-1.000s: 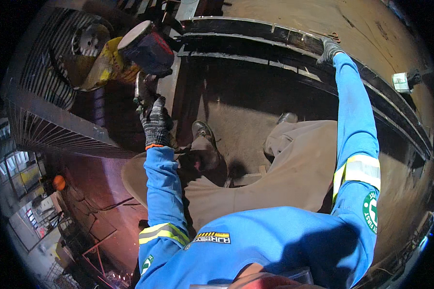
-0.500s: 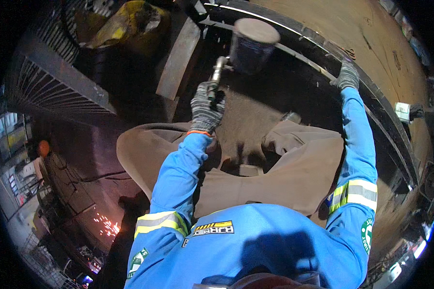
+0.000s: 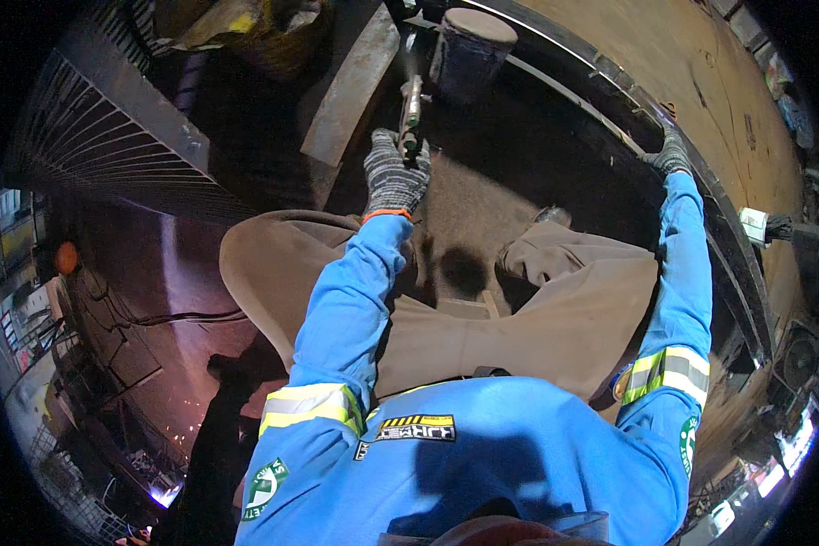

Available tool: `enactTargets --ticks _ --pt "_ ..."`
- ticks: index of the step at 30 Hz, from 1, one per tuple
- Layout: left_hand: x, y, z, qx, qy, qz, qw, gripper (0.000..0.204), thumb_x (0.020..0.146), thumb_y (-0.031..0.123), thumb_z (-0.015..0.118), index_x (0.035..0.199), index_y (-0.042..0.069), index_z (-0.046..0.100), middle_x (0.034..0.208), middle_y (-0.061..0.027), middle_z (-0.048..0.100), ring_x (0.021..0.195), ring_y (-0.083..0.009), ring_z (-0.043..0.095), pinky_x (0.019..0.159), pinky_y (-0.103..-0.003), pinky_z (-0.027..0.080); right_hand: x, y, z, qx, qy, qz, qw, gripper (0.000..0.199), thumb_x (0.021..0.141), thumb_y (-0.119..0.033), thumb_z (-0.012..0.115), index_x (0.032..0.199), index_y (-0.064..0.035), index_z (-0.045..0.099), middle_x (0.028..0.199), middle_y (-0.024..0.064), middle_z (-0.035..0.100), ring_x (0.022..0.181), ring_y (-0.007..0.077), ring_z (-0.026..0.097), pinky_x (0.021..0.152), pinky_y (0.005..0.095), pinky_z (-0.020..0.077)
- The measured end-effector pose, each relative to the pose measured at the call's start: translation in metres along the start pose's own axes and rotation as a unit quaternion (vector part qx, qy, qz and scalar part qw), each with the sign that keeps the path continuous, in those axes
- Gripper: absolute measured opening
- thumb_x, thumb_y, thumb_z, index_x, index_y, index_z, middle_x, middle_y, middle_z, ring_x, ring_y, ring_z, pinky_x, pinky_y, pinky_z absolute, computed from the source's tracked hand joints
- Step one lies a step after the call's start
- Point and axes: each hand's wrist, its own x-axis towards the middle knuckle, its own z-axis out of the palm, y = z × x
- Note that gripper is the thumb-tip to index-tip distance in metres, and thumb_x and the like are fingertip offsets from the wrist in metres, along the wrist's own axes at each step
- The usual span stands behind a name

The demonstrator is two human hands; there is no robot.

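Note:
My left hand (image 3: 397, 173), in a grey striped knit glove with an orange cuff, is closed around a slim tool (image 3: 411, 114) with a silvery barrel and a darker body. The tool points away from me, and its far end is blurred. Just right of that end stands a dark cylinder (image 3: 469, 64) with a flat tan top; whether they touch I cannot tell. My right hand (image 3: 670, 155), also gloved, is closed over the edge of a long curved steel rim (image 3: 714, 196). Its fingertips are partly hidden behind the edge.
A flat steel bar (image 3: 350, 91) slants left of the tool. Farther left are a slatted metal frame (image 3: 123, 127) and a yellowish sack (image 3: 278, 41). A cable (image 3: 187, 318) crosses the floor. A white object with dark rods (image 3: 755, 226) lies on the brown plate (image 3: 692, 64). Faint sparks show lower left.
My left hand has moved forward slightly with the tool, whose far end now reaches farther along the cylinder's left side. My right hand stays on the rim. The view has shifted; sparks are fewer.

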Motion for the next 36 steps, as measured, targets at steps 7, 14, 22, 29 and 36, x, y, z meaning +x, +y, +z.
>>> enactTargets --ticks 7,14,22,29,36 --pt "-0.010 0.035 0.019 -0.471 0.012 -0.402 0.785 0.021 0.078 0.017 0.066 0.085 0.005 0.050 0.075 -0.0098 0.054 0.066 -0.0220 0.055 0.058 -0.037 0.047 -0.009 0.023 -0.033 0.018 0.028 0.041 0.999 0.085 0.058 -0.031 0.083 0.129 -0.0048 0.044 0.123 0.0188 0.053 0.113 0.0332 0.051 0.096 0.0377 0.0404" --pt "-0.042 0.041 0.032 0.289 -0.230 0.078 0.926 0.037 0.078 0.032 0.060 0.091 -0.001 0.051 0.073 -0.0248 0.060 0.071 -0.0404 0.061 0.060 -0.046 0.048 -0.094 -0.035 -0.121 0.237 0.507 -0.001 0.829 0.056 0.068 -0.022 0.079 0.113 0.0021 0.056 0.110 0.0170 0.060 0.103 0.0260 0.056 0.090 0.0347 0.0438" --pt "-0.070 0.049 0.061 0.178 -0.352 0.083 0.915 0.034 0.077 0.023 0.068 0.099 0.003 0.052 0.078 -0.0189 0.062 0.071 -0.0276 0.062 0.062 -0.037 0.049 -0.273 -0.187 -0.109 0.379 0.493 -0.339 0.706 0.027 0.078 -0.009 0.064 0.102 0.0018 0.058 0.099 0.0162 0.062 0.091 0.0261 0.059 0.082 0.0377 0.0466" --pt "-0.076 0.055 0.074 0.265 -0.368 0.029 0.891 0.043 0.074 0.025 0.072 0.107 0.006 0.053 0.082 -0.0162 0.064 0.074 -0.0227 0.063 0.064 -0.033 0.049 -0.307 -0.249 -0.029 0.380 0.152 -0.538 0.737 0.042 0.070 -0.019 0.069 0.109 -0.0065 0.059 0.105 0.0141 0.059 0.099 0.0326 0.057 0.086 0.0475 0.0429" --pt "-0.046 0.040 0.048 0.326 -0.242 -0.027 0.913 0.040 0.067 0.021 0.073 0.097 0.005 0.052 0.078 -0.0162 0.062 0.076 -0.0304 0.063 0.068 -0.039 0.049 -0.300 -0.261 -0.021 0.392 0.163 -0.531 0.734 0.044 0.069 -0.015 0.069 0.111 -0.0072 0.058 0.100 0.0131 0.059 0.090 0.0329 0.058 0.079 0.0458 0.0455"
